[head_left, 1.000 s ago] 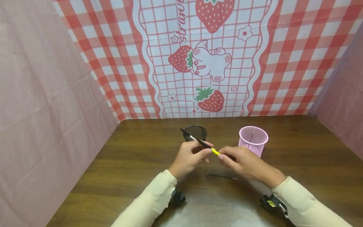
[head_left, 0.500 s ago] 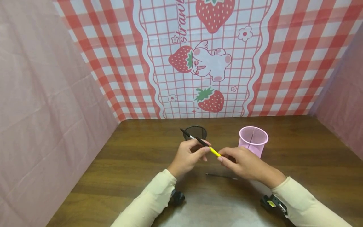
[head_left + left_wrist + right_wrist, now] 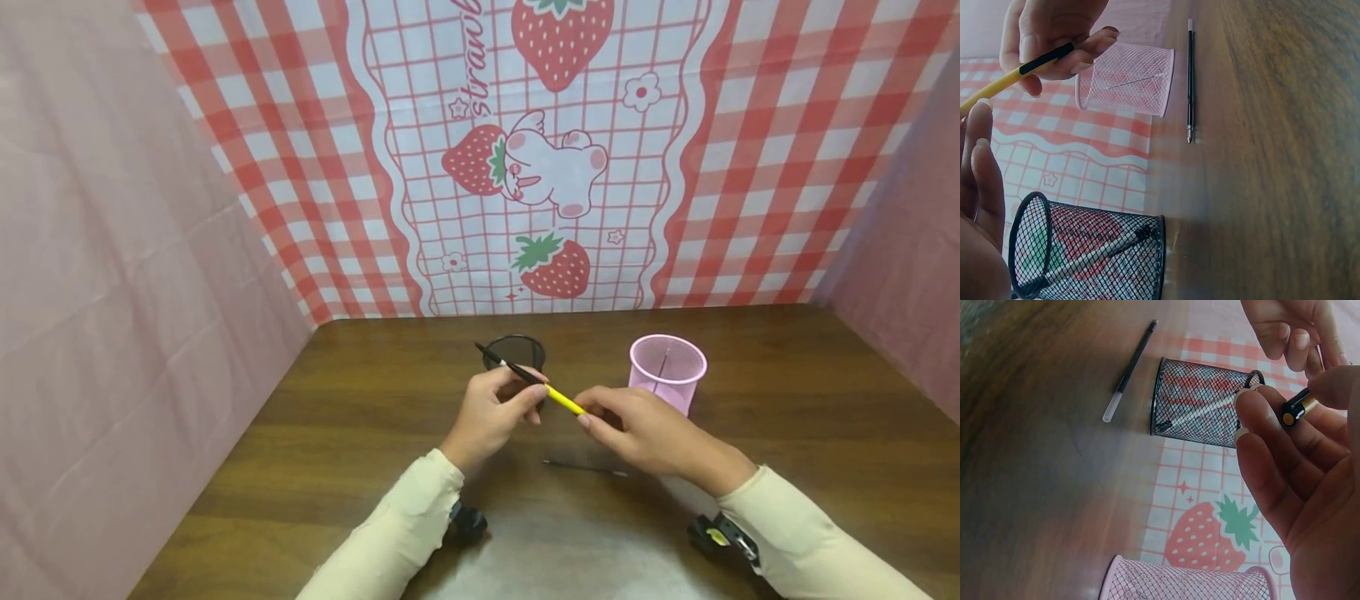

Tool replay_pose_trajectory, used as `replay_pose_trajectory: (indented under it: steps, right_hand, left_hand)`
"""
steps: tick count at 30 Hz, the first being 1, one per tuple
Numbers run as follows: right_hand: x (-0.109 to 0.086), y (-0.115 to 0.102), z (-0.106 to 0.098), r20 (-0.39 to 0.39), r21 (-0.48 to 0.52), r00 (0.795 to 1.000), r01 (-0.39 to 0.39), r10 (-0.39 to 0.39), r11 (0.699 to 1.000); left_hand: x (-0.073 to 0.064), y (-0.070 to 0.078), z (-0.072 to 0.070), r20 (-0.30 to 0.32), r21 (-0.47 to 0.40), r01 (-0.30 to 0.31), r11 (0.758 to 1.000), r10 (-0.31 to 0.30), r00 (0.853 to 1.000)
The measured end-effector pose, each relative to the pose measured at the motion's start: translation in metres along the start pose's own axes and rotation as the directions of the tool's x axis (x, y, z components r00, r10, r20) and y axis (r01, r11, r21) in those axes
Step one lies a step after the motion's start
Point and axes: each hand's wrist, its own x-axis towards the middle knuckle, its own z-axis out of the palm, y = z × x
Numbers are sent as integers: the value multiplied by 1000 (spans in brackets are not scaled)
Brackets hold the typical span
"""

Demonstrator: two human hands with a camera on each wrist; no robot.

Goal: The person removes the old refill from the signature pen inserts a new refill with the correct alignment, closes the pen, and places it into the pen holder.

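Observation:
A pen [image 3: 562, 399] with a yellow barrel and black front section is held slanted over the table between both hands. My left hand [image 3: 483, 417] pinches it near where black meets yellow, thumb against fingers. At the other end, my right hand [image 3: 645, 425] pinches the yellow barrel. In the left wrist view, a black clip [image 3: 1047, 59] lies along the barrel by the right fingers. On the table below sits a thin pen refill [image 3: 1191, 81], dark with a metal tip and a pale end.
Behind the left hand stands a black mesh pen cup [image 3: 1163, 256] with a black-and-white pen [image 3: 1091, 256] leaning in it. A pink mesh cup [image 3: 667, 375], holding a thin dark stick [image 3: 663, 371], is behind the right hand. A strawberry-print checked cloth [image 3: 558, 167] hangs at the back.
The left hand has shifted slightly left with the pen's black section. More of the yellow barrel shows between the hands; the right hand has stayed nearly still.

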Motion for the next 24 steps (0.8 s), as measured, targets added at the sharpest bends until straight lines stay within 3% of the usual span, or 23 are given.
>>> replay_pose_trajectory:
  steps: [13, 21, 24]
  right_hand:
    - [1, 1, 1, -11, -1, 1000, 8, -8, 1000]
    - [2, 0, 1, -5, 10, 1000, -1, 1, 1000]
    - [2, 0, 2, 1, 11, 1000, -10, 10, 1000]
  left_hand:
    - [2, 4, -1, -39, -5, 25, 1000, -25, 999]
    - [4, 32, -2, -44, -17, 18, 1000, -18, 999]
    - [4, 31, -3, -62, -6, 27, 1000, -27, 998]
